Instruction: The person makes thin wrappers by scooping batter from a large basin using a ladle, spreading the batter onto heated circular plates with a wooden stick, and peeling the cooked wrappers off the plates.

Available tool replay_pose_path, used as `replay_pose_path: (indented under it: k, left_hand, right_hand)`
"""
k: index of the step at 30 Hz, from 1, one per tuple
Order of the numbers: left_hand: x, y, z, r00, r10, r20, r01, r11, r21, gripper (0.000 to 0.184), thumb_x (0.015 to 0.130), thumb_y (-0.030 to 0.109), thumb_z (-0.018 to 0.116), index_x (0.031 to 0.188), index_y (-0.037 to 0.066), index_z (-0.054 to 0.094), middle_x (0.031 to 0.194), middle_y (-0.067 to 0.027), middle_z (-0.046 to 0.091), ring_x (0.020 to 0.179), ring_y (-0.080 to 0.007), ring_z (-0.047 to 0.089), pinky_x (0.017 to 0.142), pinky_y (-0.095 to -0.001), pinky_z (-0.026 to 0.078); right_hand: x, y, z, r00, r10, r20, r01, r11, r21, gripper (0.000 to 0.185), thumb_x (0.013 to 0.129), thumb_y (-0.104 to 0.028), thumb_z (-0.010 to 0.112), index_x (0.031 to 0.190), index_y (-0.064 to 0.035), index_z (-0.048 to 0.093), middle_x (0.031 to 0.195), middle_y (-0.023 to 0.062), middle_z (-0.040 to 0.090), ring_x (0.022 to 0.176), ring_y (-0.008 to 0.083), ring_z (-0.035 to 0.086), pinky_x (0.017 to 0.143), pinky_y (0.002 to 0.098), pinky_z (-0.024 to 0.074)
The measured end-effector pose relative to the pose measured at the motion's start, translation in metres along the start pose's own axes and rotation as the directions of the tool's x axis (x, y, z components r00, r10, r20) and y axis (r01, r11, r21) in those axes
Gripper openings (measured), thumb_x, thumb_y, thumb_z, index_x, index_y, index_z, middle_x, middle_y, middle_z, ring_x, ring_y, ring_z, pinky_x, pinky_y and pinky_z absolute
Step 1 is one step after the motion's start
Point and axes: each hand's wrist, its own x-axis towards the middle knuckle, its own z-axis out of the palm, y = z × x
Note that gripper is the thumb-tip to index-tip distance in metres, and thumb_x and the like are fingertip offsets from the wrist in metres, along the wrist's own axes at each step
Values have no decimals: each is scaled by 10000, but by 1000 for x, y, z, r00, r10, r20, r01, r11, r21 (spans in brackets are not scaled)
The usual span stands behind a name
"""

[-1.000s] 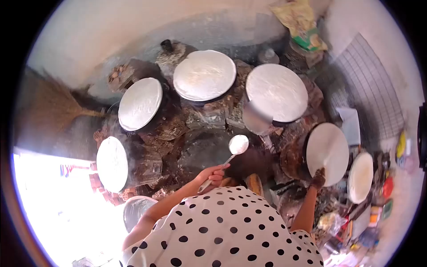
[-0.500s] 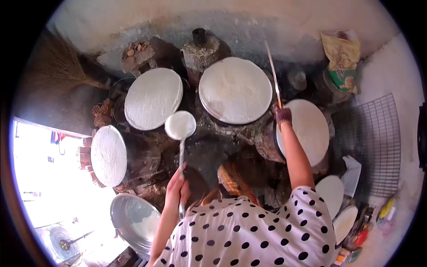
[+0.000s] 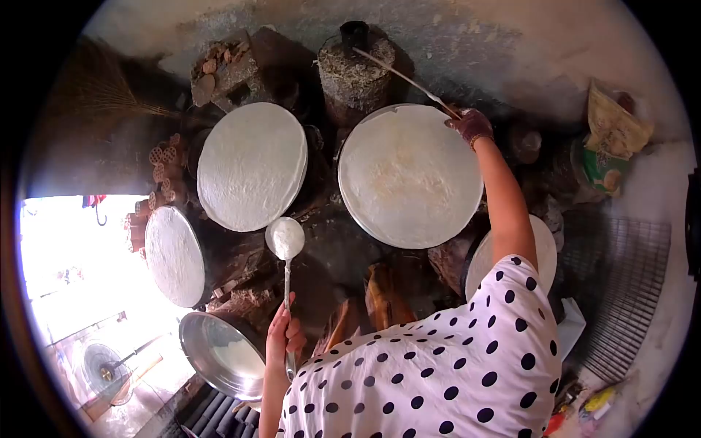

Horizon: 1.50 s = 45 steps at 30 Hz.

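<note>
In the head view, my left hand (image 3: 285, 334) is closed around the handle of a ladle (image 3: 285, 238), whose round bowl is coated with white batter. My right hand (image 3: 473, 127), in a dark glove, grips a thin stick (image 3: 409, 82) at the upper right edge of the middle round griddle (image 3: 409, 190). That griddle carries a thin white layer, yellowish in the centre. The stick points up and left, above the far rim. A second white-covered griddle (image 3: 253, 166) is left of it, beyond the ladle. My right arm partly hides another white round griddle (image 3: 544, 252).
A smaller white-topped griddle (image 3: 174, 257) stands at far left, above a metal basin (image 3: 191, 343) of white batter. Firewood (image 3: 385, 299) lies below the middle griddle. Behind stands a stove pillar with a dark pipe (image 3: 355, 35). A wire rack (image 3: 621, 292) leans at right.
My right hand has moved from the right griddle up to the middle griddle's far right edge, and the stick has swung leftward. The ladle has shifted slightly down and left in view.
</note>
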Motion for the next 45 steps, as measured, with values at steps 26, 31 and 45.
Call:
replay_pose_path:
  k: [26,31,45]
  left_hand:
    - [-11,0,-48,917,-283,280,185,926,330,382,1007,194,361,1382,128,383,557,50,279,367,-52,259,303,-196,248]
    - [-19,-46,-29,841,-459,286,263,810,524,401,1019,250,343,1404,139,363,562,56,306,358,-31,261,295,-185,238]
    - [-114,-313,21,667,-699,258,351,601,718,395,1037,224,271,1412,116,339,562,51,301,354,-39,277,291,-196,214]
  right_hand:
    - [-554,84,40,686,722,88,-229,99,968,298,710,-286,762,873,-57,663,602,11,561,493,143,515,444,298,383]
    - [-870,204,-45,356,917,-178,-158,247,956,269,826,-250,558,965,-27,617,738,30,612,549,167,554,479,239,432]
    - [-1071,416,-86,347,349,-871,-930,252,-269,150,836,-133,472,858,-179,614,785,53,581,665,231,624,581,374,506]
